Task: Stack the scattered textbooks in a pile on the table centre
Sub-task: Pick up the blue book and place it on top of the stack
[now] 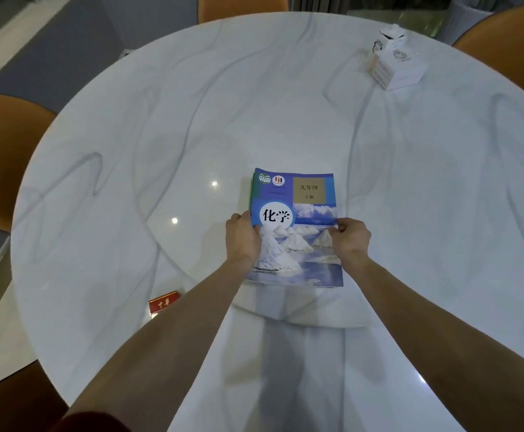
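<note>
A pile of textbooks [298, 213] lies near the middle of the round white marble table [192, 135]. The top book has a blue cover with white mounds and sky; green edges of books beneath show along its left side. My left hand [243, 236] grips the pile's left edge, thumb on the cover. My right hand [349, 236] pinches the right edge with curled fingers. Both forearms reach in from the near side.
A small red box [164, 302] with gold characters sits by my left forearm. A white tissue box [397, 65] stands at the far right of the table. Orange chairs [2, 151] surround the table at left, far and right.
</note>
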Available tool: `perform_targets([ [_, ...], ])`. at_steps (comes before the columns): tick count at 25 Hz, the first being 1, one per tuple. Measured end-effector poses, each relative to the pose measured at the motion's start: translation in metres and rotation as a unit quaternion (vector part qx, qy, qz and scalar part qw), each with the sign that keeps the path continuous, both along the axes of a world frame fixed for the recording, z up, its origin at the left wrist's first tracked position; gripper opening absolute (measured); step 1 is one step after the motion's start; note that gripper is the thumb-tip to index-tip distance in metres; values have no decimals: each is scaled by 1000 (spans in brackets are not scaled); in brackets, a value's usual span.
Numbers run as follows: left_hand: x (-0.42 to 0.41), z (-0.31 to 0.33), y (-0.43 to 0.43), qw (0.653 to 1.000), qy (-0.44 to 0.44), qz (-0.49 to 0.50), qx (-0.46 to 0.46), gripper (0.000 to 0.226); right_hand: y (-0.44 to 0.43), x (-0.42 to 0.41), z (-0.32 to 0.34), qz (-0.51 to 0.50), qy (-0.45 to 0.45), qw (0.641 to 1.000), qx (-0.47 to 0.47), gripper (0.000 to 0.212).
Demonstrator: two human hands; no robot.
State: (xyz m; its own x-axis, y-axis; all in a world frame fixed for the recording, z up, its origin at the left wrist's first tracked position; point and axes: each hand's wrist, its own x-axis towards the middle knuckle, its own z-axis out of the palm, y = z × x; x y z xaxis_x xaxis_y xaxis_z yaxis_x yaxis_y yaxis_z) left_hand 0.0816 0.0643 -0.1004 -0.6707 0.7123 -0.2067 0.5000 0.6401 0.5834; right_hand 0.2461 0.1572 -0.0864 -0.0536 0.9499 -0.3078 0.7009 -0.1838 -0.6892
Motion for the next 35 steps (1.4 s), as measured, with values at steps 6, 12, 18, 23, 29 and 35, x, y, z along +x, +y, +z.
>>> perform_targets([
  [6,0,-1,2,999,16,3,-35,28,1,-4,-4,1,-15,1000,0,22],
  [12,0,-1,0,999,-30,5,-31,30,9,-5,-3,-11,-25,999,-23,21],
  [18,-10,9,-9,998,-34,-17,-46,33,6,-4,9,14,-50,998,-43,29],
  [23,-25,25,-31,996,12,-69,-47,28,-5,-8,32,86,-188,977,58,35],
  [29,-36,41,-65,984,90,-140,-68,35,-26,-19,55,185,-191,957,114,33],
  [35,-55,60,-120,971,143,-165,-96,38,-83,-55,63,324,-185,919,130,31],
])
